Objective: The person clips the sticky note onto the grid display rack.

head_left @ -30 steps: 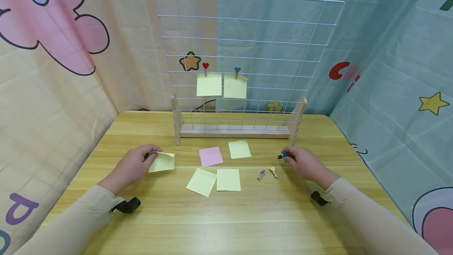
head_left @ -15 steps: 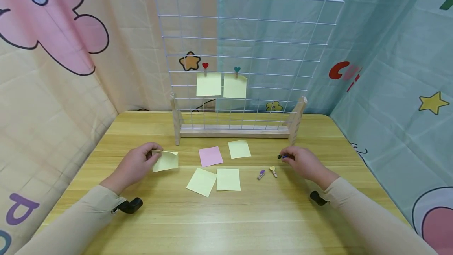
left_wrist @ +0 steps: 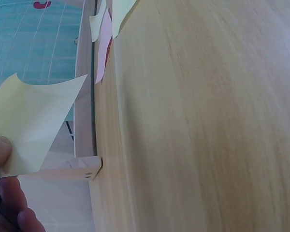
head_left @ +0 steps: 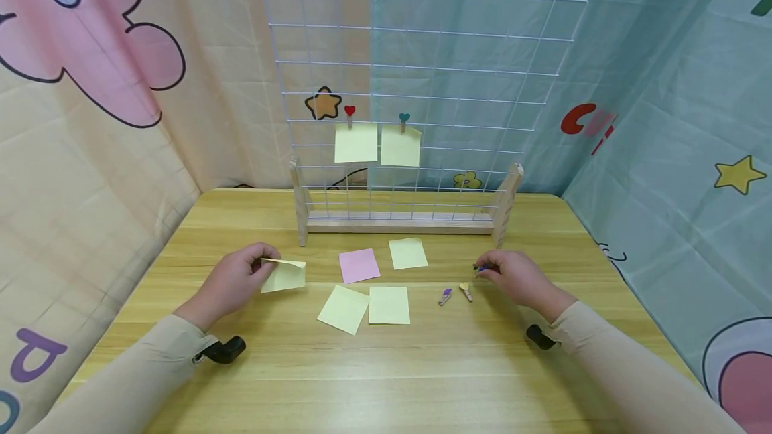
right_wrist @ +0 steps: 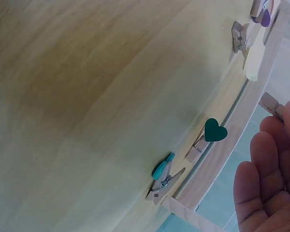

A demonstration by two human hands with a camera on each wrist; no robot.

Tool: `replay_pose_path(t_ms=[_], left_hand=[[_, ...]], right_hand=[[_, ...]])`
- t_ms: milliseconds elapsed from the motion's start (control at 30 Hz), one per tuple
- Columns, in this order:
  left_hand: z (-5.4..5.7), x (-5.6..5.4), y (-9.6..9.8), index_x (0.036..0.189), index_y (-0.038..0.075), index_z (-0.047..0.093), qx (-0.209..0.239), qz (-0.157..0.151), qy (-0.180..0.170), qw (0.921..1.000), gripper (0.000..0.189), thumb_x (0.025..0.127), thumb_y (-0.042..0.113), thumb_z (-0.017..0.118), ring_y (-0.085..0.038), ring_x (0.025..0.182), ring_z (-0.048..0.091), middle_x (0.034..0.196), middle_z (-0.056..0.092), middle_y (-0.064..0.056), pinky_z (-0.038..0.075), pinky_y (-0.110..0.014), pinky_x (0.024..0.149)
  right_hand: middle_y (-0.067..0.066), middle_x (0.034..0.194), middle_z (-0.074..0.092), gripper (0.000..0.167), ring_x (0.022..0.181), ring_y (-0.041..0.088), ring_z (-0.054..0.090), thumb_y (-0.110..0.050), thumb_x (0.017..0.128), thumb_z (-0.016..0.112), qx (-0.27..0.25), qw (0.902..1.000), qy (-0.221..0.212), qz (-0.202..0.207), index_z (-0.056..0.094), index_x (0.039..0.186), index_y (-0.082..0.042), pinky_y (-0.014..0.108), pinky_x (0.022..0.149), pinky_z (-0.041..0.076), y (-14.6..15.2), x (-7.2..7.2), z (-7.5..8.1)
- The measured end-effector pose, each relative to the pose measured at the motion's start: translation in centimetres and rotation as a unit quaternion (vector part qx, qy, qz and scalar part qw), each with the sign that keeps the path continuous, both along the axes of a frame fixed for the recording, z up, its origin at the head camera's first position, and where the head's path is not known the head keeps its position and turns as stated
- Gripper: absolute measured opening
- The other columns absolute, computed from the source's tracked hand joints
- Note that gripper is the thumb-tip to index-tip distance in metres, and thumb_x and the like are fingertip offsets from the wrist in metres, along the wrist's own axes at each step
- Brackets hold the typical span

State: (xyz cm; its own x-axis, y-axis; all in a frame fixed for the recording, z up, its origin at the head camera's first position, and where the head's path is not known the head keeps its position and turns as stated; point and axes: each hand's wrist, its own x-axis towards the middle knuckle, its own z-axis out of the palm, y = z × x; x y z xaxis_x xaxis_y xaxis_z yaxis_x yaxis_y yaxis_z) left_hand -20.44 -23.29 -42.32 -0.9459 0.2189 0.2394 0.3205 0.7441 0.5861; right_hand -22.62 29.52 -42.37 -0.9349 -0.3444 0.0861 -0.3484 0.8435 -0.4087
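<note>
In the head view my left hand point(head_left: 232, 286) pinches a pale yellow sticky note point(head_left: 286, 277) at its left edge, above the table's left side. The left wrist view shows the thumb pressed on this note point(left_wrist: 31, 116), its far edge curling. My right hand point(head_left: 521, 283) is low over the table's right side. In the right wrist view it pinches a small wooden clothespin point(right_wrist: 271, 105) between thumb and fingertips; most of it is hidden. Near that hand lie a dark green heart clothespin point(right_wrist: 215, 130), a teal one point(right_wrist: 163, 169), a purple one point(head_left: 445, 297) and a yellow one point(head_left: 466, 291).
A white wire grid point(head_left: 470, 72) stands on a wooden base point(head_left: 398, 227) at the back. Two yellow notes point(head_left: 356, 143) hang there from red and teal heart clothespins. A pink note point(head_left: 359, 266) and several yellow notes point(head_left: 389, 305) lie mid-table. Printed curtains surround the table.
My left hand has shifted slightly to the right and up with the yellow sticky note. My right hand stays almost in place, and its fingers now cover more of the blue piece at their tips.
</note>
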Motion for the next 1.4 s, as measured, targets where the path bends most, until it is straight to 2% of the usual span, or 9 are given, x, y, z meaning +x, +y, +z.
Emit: replay_pose_path(t_ms=[233, 433, 600, 700, 900, 1167, 1400], left_hand=[[-0.31, -0.14, 0.02, 0.11, 0.013, 0.074, 0.009, -0.002, 0.008, 0.9999, 0.012, 0.106, 0.014, 0.063, -0.011, 0.07, 0.048, 0.085, 0.066, 0.0, 0.042, -0.026, 0.064], [-0.69, -0.21, 0.12, 0.114, 0.011, 0.075, 0.008, 0.002, 0.028, 0.9996, 0.015, 0.106, 0.011, 0.062, -0.012, 0.075, 0.052, 0.099, 0.075, -0.004, 0.045, -0.026, 0.068], [-0.77, -0.15, 0.19, 0.121, 0.009, 0.071, 0.016, 0.007, 0.021, 0.9996, 0.019, 0.108, 0.016, 0.061, -0.011, 0.07, 0.049, 0.086, 0.064, -0.002, 0.044, -0.026, 0.063], [-0.76, -0.07, 0.2, 0.122, 0.007, 0.069, 0.023, 0.008, 0.019, 0.9995, 0.02, 0.108, 0.019, 0.061, -0.011, 0.069, 0.048, 0.084, 0.059, -0.001, 0.043, -0.025, 0.062], [-0.78, 0.03, 0.21, 0.119, 0.007, 0.069, 0.033, 0.007, 0.018, 0.9993, 0.017, 0.108, 0.018, 0.062, -0.011, 0.07, 0.049, 0.085, 0.06, -0.002, 0.043, -0.025, 0.063], [-0.89, 0.0, 0.23, 0.116, 0.009, 0.07, 0.04, 0.008, 0.02, 0.999, 0.014, 0.107, 0.018, 0.063, -0.01, 0.07, 0.049, 0.084, 0.06, -0.002, 0.044, -0.025, 0.063], [-0.75, 0.05, 0.35, 0.119, 0.009, 0.072, 0.035, 0.014, 0.026, 0.999, 0.018, 0.107, 0.021, 0.064, -0.011, 0.075, 0.052, 0.089, 0.064, -0.001, 0.046, -0.024, 0.066]], right_hand=[[0.001, 0.098, 0.078, 0.007, 0.087, 0.013, 0.069, -0.012, 0.1, 0.071, -0.006, 1.0, 0.002, 0.004, 0.077, 0.104, -0.01, 0.033, 0.075, 0.056, -0.16, 0.04, -0.01], [0.006, 0.104, 0.079, 0.013, 0.092, 0.017, 0.071, -0.009, 0.104, 0.065, -0.005, 1.0, 0.003, 0.001, 0.077, 0.109, -0.007, 0.038, 0.08, 0.057, -0.52, -0.01, -0.02], [0.006, 0.103, 0.079, 0.012, 0.094, 0.019, 0.072, -0.006, 0.103, 0.065, -0.012, 0.9999, 0.004, 0.0, 0.076, 0.108, -0.006, 0.039, 0.081, 0.058, -0.64, 0.07, -0.07], [0.006, 0.102, 0.078, 0.011, 0.094, 0.02, 0.072, -0.005, 0.102, 0.066, -0.016, 0.9998, 0.013, 0.003, 0.077, 0.106, -0.006, 0.04, 0.081, 0.059, -0.68, 0.11, -0.24], [0.005, 0.099, 0.078, 0.008, 0.093, 0.021, 0.072, -0.005, 0.1, 0.069, -0.025, 0.9992, 0.03, 0.012, 0.077, 0.103, -0.007, 0.04, 0.08, 0.06, -0.79, 0.21, -0.52], [0.005, 0.102, 0.078, 0.009, 0.093, 0.02, 0.072, -0.006, 0.1, 0.069, -0.022, 0.9991, 0.03, 0.018, 0.077, 0.103, -0.008, 0.036, 0.078, 0.059, -0.67, 0.33, -0.51], [0.004, 0.101, 0.078, 0.009, 0.091, 0.018, 0.072, -0.006, 0.1, 0.069, -0.019, 0.9993, 0.024, 0.02, 0.077, 0.103, -0.009, 0.033, 0.076, 0.058, -0.72, 0.34, -0.42]])
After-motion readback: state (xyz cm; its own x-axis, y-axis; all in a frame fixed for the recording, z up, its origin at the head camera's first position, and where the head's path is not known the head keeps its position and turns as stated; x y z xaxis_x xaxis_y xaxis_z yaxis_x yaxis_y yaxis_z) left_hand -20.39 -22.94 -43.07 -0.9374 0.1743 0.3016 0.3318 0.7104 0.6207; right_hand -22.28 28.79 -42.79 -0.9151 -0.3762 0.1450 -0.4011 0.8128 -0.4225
